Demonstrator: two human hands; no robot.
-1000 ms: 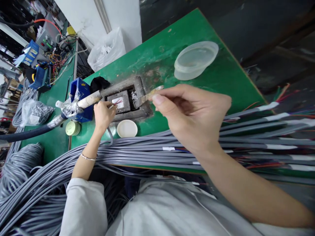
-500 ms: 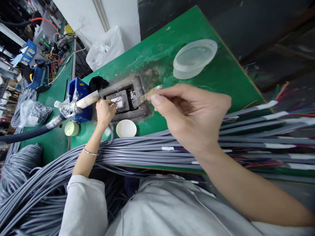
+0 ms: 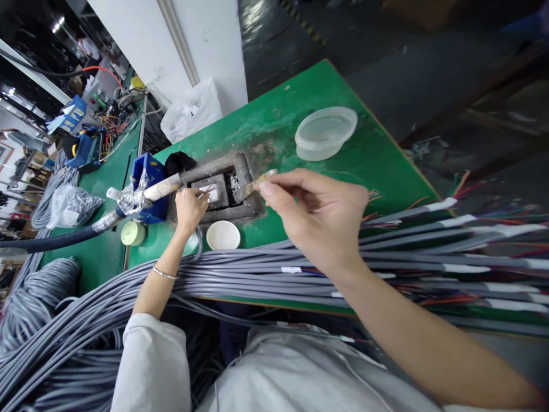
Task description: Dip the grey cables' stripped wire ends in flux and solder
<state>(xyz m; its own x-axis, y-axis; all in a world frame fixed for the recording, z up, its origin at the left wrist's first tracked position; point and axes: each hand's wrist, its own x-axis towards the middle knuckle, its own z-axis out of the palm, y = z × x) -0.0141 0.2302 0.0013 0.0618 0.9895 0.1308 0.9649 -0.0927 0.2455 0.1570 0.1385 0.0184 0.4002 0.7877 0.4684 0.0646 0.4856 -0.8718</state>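
My left hand (image 3: 189,209) is closed round the end of a grey cable, whose stripped red wire tips (image 3: 209,189) reach over the bright surface inside the grey sunken pot (image 3: 246,197) set in the green table (image 3: 274,123). My right hand (image 3: 319,214) pinches a crusted flat scraper stick (image 3: 259,180). Its tip rests at the pot's inner right side beside silvery dross. A long bundle of grey cables (image 3: 257,263) lies across the table's near edge under both arms.
A clear plastic tub (image 3: 325,133) stands at the far right of the table. A small white dish (image 3: 223,234) and a pale green round tin (image 3: 133,233) sit near the pot. A foil-wrapped hose nozzle (image 3: 141,194) points at the pot, beside a blue bin (image 3: 148,171).
The view has tilted and pulled back, so everything sits lower and smaller in frame. Both hands keep the same hold at the pot.
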